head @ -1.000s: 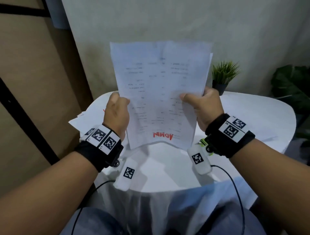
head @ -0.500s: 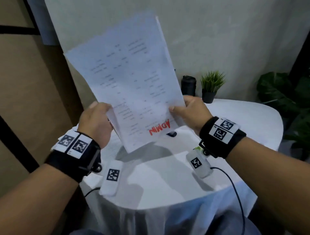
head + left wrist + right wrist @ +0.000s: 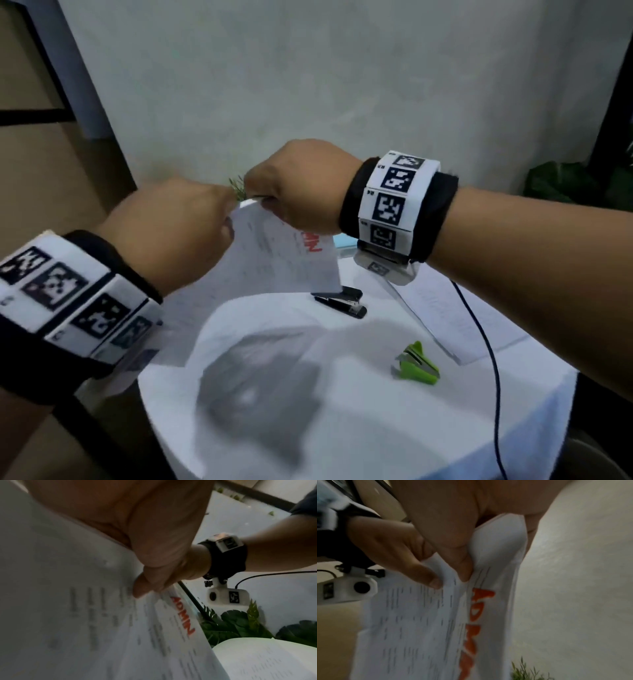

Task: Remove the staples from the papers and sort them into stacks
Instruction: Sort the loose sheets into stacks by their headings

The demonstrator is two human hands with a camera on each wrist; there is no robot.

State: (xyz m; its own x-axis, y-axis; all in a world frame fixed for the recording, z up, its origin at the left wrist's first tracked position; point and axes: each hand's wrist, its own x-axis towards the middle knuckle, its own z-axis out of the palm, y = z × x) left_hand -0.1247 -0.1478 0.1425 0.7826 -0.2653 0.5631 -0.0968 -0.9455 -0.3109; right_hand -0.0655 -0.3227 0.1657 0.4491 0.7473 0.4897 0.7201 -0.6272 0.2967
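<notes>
The sheaf of printed papers (image 3: 274, 260) with a red ADMIN heading hangs down over the white table (image 3: 342, 428). Both hands hold it, close together at its upper corner. My left hand (image 3: 191, 226) pinches the sheets with the thumb on the printed face (image 3: 145, 586). My right hand (image 3: 294, 192) pinches the same corner beside it, its thumb on the paper (image 3: 464, 572). No staple shows in these blurred frames. A green staple remover (image 3: 416, 365) lies on the table to the right, untouched. A black stapler (image 3: 342, 303) lies just under the sheaf's lower edge.
A stack of printed sheets (image 3: 455, 318) lies at the table's right side, and more sheets lie under my left wrist (image 3: 178, 329). A small potted plant (image 3: 238, 186) peeks out behind the hands. Large green leaves (image 3: 565, 185) stand at the far right. A black cable (image 3: 493, 377) hangs from my right wrist.
The sheaf swung from upright in front of me down to hanging below the hands. Both hands came together at one corner, and the stapler and staple remover came into view.
</notes>
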